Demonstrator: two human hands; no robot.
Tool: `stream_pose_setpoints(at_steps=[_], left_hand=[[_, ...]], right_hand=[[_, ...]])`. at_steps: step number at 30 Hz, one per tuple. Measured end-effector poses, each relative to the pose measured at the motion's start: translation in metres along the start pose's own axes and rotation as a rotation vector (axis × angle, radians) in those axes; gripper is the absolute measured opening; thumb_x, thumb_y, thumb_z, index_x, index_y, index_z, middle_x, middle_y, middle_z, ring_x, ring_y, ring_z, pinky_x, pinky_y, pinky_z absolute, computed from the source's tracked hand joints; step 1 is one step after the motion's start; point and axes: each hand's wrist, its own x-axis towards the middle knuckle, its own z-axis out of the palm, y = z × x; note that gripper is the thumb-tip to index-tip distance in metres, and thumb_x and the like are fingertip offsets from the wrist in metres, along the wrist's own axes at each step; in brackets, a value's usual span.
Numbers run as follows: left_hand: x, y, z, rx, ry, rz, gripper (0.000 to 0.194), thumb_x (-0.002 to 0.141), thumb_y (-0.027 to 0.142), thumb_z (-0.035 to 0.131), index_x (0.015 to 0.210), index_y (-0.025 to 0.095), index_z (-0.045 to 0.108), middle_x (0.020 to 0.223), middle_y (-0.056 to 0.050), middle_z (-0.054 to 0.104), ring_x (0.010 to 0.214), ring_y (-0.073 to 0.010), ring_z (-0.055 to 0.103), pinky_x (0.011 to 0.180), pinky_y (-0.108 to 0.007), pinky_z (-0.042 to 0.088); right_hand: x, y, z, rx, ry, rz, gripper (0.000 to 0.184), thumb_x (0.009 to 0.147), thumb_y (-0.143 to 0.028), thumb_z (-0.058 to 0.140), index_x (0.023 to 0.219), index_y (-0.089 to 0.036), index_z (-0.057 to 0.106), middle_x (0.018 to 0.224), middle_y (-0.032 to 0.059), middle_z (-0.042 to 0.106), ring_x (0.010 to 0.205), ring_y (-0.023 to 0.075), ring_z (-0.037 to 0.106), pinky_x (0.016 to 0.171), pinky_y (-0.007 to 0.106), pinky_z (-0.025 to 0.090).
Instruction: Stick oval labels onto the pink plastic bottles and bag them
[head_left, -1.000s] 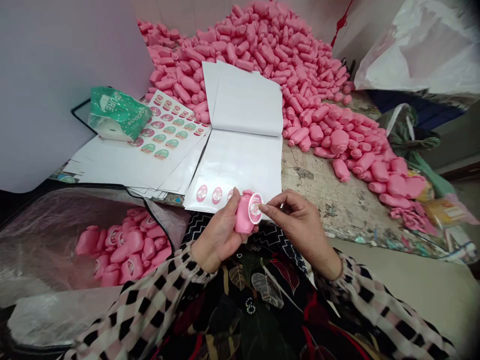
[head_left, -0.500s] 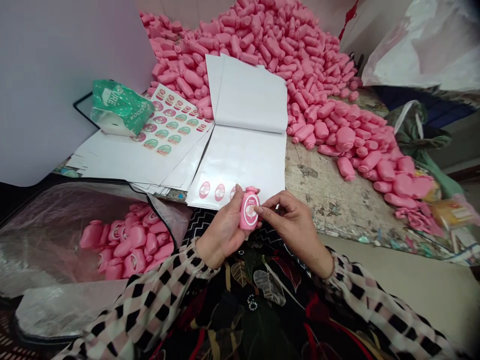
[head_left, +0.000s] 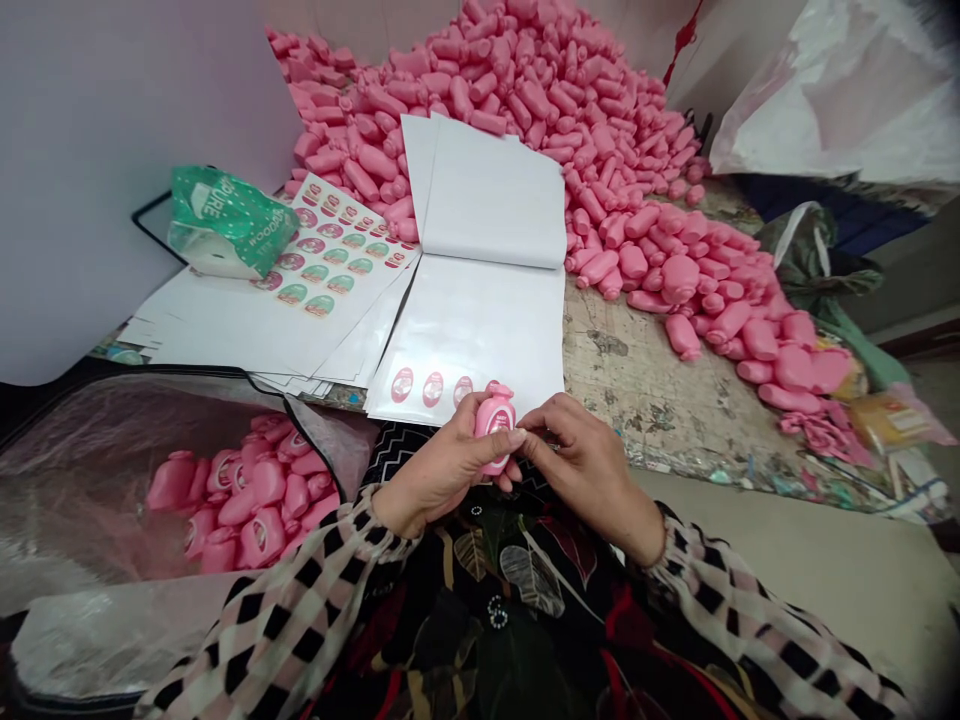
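Note:
My left hand (head_left: 441, 455) is closed round a small pink plastic bottle (head_left: 495, 404), held upright just above my lap. Its thumb lies across the front of the bottle and covers part of the oval pink-and-white label. My right hand (head_left: 583, 462) is closed at the bottle's right side, thumb and forefinger pinched together near the left thumb tip. What those fingers hold, if anything, is hidden. Just beyond the hands lies a white sticker sheet (head_left: 480, 325), with a row of oval pink labels (head_left: 433, 389) along its near edge.
A large heap of pink bottles (head_left: 517, 90) covers the back of the worn table (head_left: 611, 375) and spreads right. At left lie printed sticker sheets (head_left: 330, 260) under a green plastic packet (head_left: 229, 222). A clear bag (head_left: 90, 480) at lower left holds several labelled bottles.
My left thumb has moved across onto the bottle's label. My right fingers have drawn back from the label's face to the bottle's right edge. The view has shifted slightly.

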Motion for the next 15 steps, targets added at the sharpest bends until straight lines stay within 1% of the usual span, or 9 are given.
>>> stream_pose_setpoints(at_steps=[2,4,5,7,8,10,12,13,15], left_hand=[[-0.001,0.001,0.0,0.004,-0.013,0.003,0.042,0.083,0.032,0.063,0.113,0.021,0.035,0.085,-0.004,0.059,0.063,-0.0136,0.06,0.053,-0.025,0.047],[-0.002,0.001,0.003,0.018,-0.02,-0.016,0.042,0.083,0.031,0.063,0.111,0.02,0.034,0.085,-0.006,0.061,0.063,-0.0141,0.061,0.054,-0.025,0.048],[-0.002,0.0,0.006,0.026,-0.027,-0.035,0.043,0.082,0.029,0.064,0.11,0.021,0.033,0.084,-0.005,0.061,0.062,-0.0141,0.061,0.054,-0.026,0.048],[-0.002,-0.003,0.01,0.04,-0.055,-0.084,0.043,0.079,0.026,0.066,0.106,0.021,0.033,0.079,-0.002,0.061,0.058,-0.0134,0.06,0.052,-0.025,0.049],[-0.002,-0.005,0.012,0.05,-0.074,-0.106,0.043,0.078,0.025,0.067,0.103,0.021,0.033,0.076,-0.001,0.06,0.056,-0.0129,0.059,0.049,-0.024,0.048],[-0.002,-0.007,0.014,0.079,-0.112,-0.137,0.04,0.077,0.024,0.066,0.099,0.022,0.033,0.072,0.001,0.059,0.051,-0.0118,0.057,0.044,-0.021,0.045],[-0.004,-0.006,0.014,0.11,-0.131,-0.157,0.037,0.078,0.024,0.064,0.098,0.022,0.033,0.071,0.001,0.06,0.049,-0.0109,0.056,0.04,-0.019,0.041],[-0.007,-0.003,0.013,0.123,-0.128,-0.161,0.035,0.079,0.025,0.063,0.099,0.022,0.034,0.072,0.0,0.06,0.049,-0.0105,0.055,0.04,-0.018,0.04],[-0.019,0.006,0.007,0.154,-0.067,-0.141,0.033,0.08,0.03,0.062,0.101,0.023,0.036,0.073,0.0,0.061,0.047,-0.0095,0.053,0.038,-0.017,0.036]], right_hand=[[0.001,0.005,-0.006,-0.04,0.051,0.026,0.021,0.088,-0.039,0.052,0.084,-0.023,0.066,0.084,0.003,0.061,0.077,0.0161,0.056,0.069,0.029,0.041],[0.002,0.009,-0.008,0.029,0.112,0.101,0.023,0.084,-0.043,0.057,0.088,-0.023,0.065,0.085,0.0029,0.062,0.077,0.0163,0.056,0.068,0.029,0.042],[0.002,0.009,-0.006,0.092,0.117,0.14,0.026,0.081,-0.046,0.061,0.093,-0.023,0.064,0.085,0.0022,0.062,0.075,0.016,0.056,0.067,0.029,0.042],[0.001,0.007,0.001,0.24,0.079,0.212,0.036,0.073,-0.048,0.069,0.099,-0.024,0.061,0.084,0.0006,0.062,0.07,0.0149,0.056,0.063,0.027,0.043],[0.001,0.004,0.005,0.332,0.052,0.242,0.039,0.071,-0.048,0.07,0.1,-0.024,0.06,0.083,-0.0003,0.061,0.068,0.0141,0.055,0.06,0.026,0.043],[0.0,0.001,0.013,0.525,0.01,0.281,0.034,0.072,-0.047,0.07,0.093,-0.023,0.058,0.079,-0.0016,0.06,0.065,0.0127,0.054,0.058,0.025,0.043],[0.001,0.002,0.017,0.649,0.003,0.298,0.029,0.074,-0.046,0.068,0.086,-0.021,0.058,0.076,-0.002,0.059,0.066,0.0122,0.054,0.059,0.025,0.044],[0.002,0.005,0.017,0.654,0.008,0.297,0.029,0.074,-0.046,0.068,0.085,-0.021,0.058,0.076,-0.002,0.059,0.066,0.0121,0.053,0.06,0.025,0.044],[0.003,0.015,0.014,0.541,0.014,0.28,0.031,0.074,-0.047,0.068,0.091,-0.021,0.06,0.078,-0.0015,0.059,0.065,0.012,0.052,0.06,0.025,0.042]])
